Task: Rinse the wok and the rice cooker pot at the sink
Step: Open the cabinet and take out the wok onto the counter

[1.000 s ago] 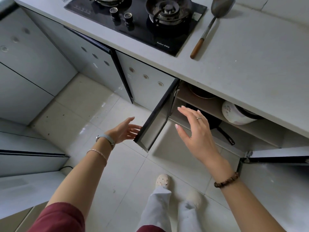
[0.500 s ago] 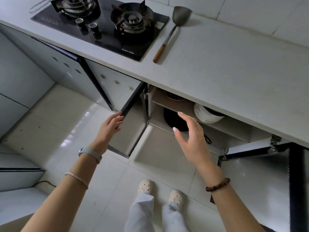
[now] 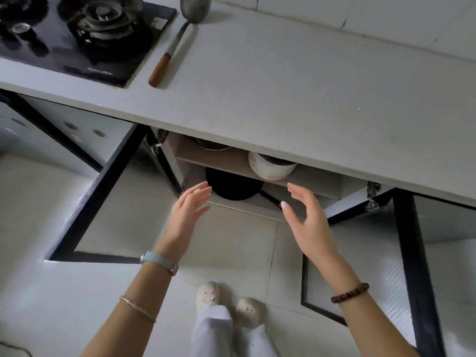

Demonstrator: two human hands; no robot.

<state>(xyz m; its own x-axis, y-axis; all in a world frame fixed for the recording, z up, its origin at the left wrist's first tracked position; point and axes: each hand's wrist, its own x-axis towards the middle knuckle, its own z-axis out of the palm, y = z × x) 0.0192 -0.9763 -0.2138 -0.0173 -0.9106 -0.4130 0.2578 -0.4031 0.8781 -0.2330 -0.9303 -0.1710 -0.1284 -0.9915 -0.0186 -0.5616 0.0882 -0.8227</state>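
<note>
Under the counter both cabinet doors stand open. A black wok (image 3: 233,185) lies on the cabinet's bottom shelf, its black handle (image 3: 270,198) pointing right. A white rice cooker (image 3: 270,167) with a dark inner pot sits on the shelf above it. My left hand (image 3: 189,211) hovers just left of the wok's rim, fingers straight and empty. My right hand (image 3: 305,215) hangs open in front of the wok handle, fingers loosely bent, holding nothing. No sink is in view.
A metal spatula (image 3: 177,39) with a wooden handle lies on the grey counter (image 3: 296,86) beside the black gas hob (image 3: 85,37). The left door (image 3: 108,191) and right door (image 3: 409,253) flank my arms. A metal pot (image 3: 211,145) sits at the upper shelf's back. My feet stand on pale tiles.
My left hand has let go of the left door and moved right to the wok's rim. The door now stands wider. My right hand has shifted toward the wok handle.
</note>
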